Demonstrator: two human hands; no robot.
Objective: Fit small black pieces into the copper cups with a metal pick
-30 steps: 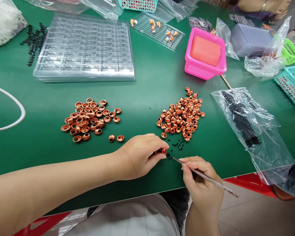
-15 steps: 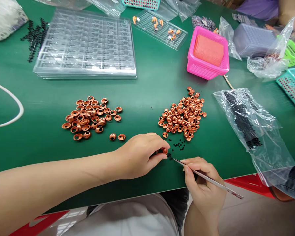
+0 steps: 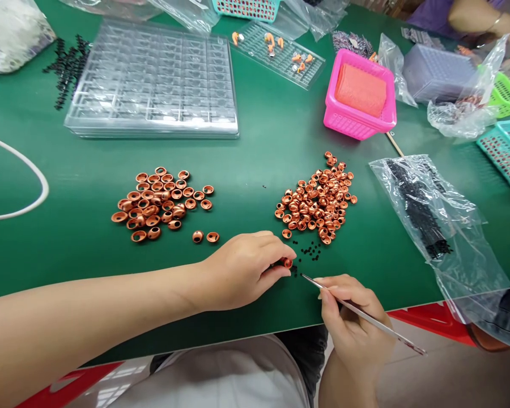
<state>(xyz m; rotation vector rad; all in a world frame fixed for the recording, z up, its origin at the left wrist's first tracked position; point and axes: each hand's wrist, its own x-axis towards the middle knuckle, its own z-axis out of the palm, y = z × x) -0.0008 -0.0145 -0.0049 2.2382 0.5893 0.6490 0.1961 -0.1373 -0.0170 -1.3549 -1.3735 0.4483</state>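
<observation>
A white cord (image 3: pixel 38 175) loops over the green table (image 3: pixel 255 153) at half past nine, reading the clock from the small copper cup in the person's left hand. Black, knobbly strips (image 3: pixel 66 71) lie near half past ten, touching or just beside a stack of clear trays (image 3: pixel 153 85) at eleven. At ten there is the left pile (image 3: pixel 153 204) of copper cups, hollow sides showing on most, with a loose pair (image 3: pixel 213 237) just apart from it, nearer the hand.

The left hand (image 3: pixel 246 269) has thumb and fingers pinched close about that copper cup (image 3: pixel 288 263), right at the centre of my dial. Far off at twelve, a small clear tray (image 3: pixel 280 59) carries orange pieces. The right pile (image 3: pixel 317 201), crowded with more copper cups, spreads at one; black dots (image 3: pixel 312 250) are scattered at two, close by.

Slim metal tweezers (image 3: pixel 365 315) slant in from between four and five, held pen-fashion by the right hand (image 3: pixel 357 323), its fingers drawn narrow round the shaft. I can't tell whether the tips grip a dot. Beyond the right pile, at one, sits a pink basket (image 3: pixel 359 126); a clear bag (image 3: pixel 463 226) holding a black bundle (image 3: pixel 414 204) lies at two.
</observation>
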